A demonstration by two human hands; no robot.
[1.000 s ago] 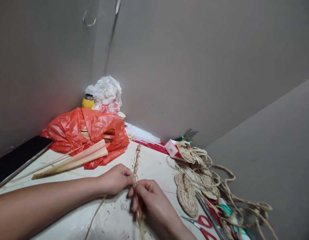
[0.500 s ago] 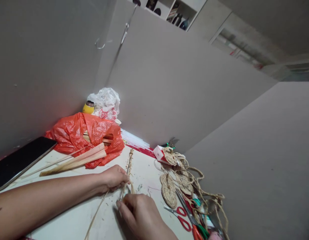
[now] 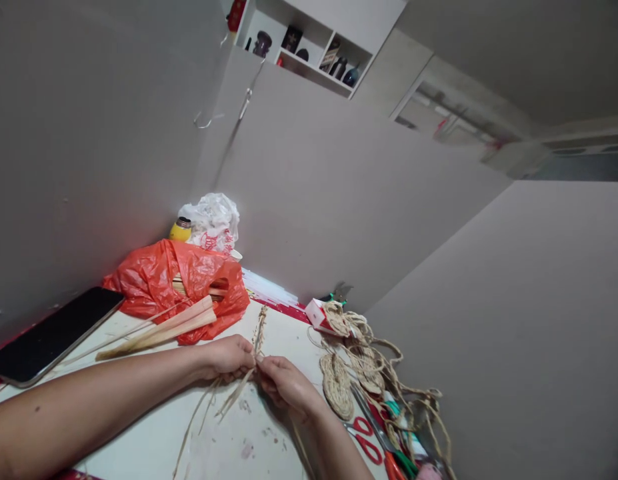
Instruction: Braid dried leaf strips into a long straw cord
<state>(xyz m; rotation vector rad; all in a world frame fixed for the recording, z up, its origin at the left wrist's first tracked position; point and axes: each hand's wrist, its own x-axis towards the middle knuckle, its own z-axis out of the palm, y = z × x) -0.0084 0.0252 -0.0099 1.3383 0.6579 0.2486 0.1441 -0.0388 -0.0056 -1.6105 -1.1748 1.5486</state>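
Observation:
A narrow braid of tan straw (image 3: pixel 259 328) lies on the white tabletop (image 3: pixel 229 440), running away from me. At its near end my left hand (image 3: pixel 235 357) pinches the strands, fingers closed. My right hand (image 3: pixel 283 383) is right beside it on the right, its thumb and fingertips also closed on the straw. Loose strands (image 3: pixel 233 397) hang from between the hands toward me, and more trail off below the left wrist. The exact crossing of the strands is hidden by the fingers.
At left lie a phone (image 3: pixel 59 333), a red plastic bag (image 3: pixel 159 273) and flat straw strips (image 3: pixel 163 327). Right of the hands are woven straw soles (image 3: pixel 336 385), red-handled scissors (image 3: pixel 366 440) and tangled cord (image 3: pixel 389 363). A white bag (image 3: pixel 213 217) stands against the wall.
My right hand has moved forward to meet my left hand at the braid's near end. The view has tilted up a little, showing more of the wall shelf.

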